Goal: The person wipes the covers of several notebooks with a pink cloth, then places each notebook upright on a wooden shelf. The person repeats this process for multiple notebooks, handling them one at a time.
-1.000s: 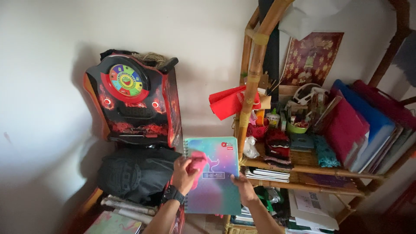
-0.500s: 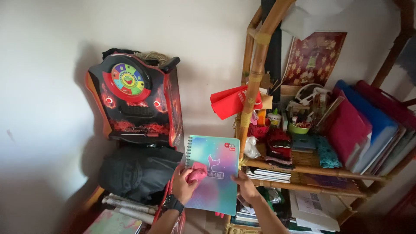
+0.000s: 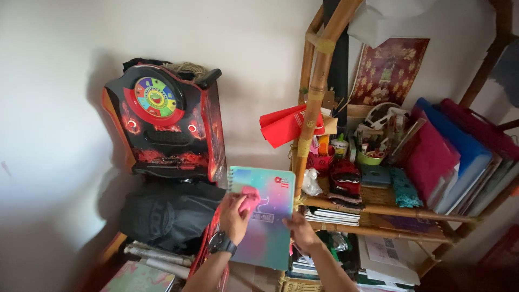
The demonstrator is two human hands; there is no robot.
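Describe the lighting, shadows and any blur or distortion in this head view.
Head view: dim, soft light; the toy game machine casts a broad shadow on the wall; the bamboo shelf posts bow from wide-angle distortion; the left hand and pink cloth look slightly soft.

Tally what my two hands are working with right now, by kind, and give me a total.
Spiral notebook: 1, held by the right hand
Pink cloth: 1, pressed on the cover by the left hand
Total: 2

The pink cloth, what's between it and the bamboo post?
Only the cover of the pastel spiral notebook lies between the pink cloth and the bamboo shelf post, in the head view.
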